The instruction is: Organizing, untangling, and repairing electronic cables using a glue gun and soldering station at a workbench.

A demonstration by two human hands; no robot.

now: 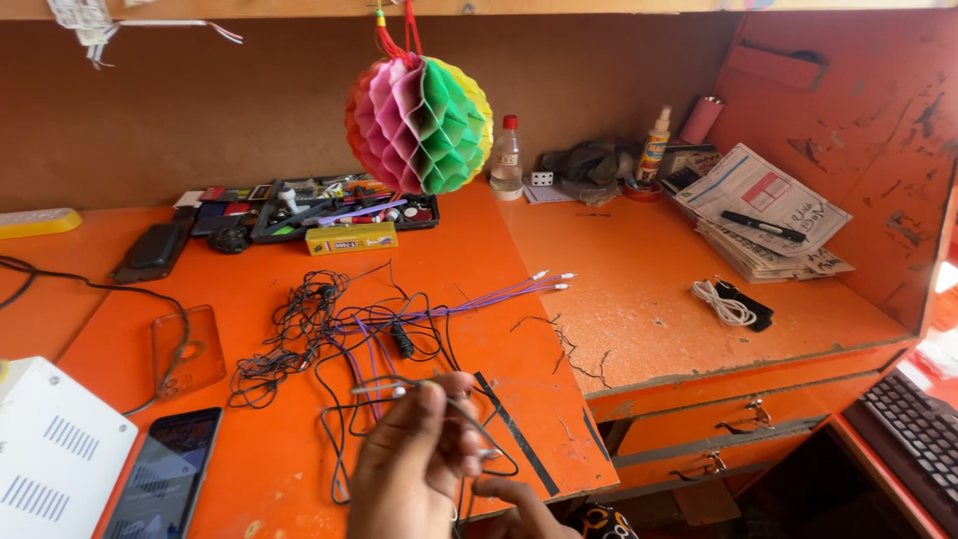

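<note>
Left hand point(414, 459) pinches a thin black wire point(439, 384) — right hand point(519, 504) perhaps too.

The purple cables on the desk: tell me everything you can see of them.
The purple cables are a thin bundle of several strands, plastic-looking, lying flat on the orange desk. Their far ends fan out slightly and carry small white connectors. From there they run diagonally toward the camera, passing into the tangle of black wires, which crosses over them. Their near ends curve down toward the left hand, which pinches a thin wire; whether it touches the purple strands is unclear.
</note>
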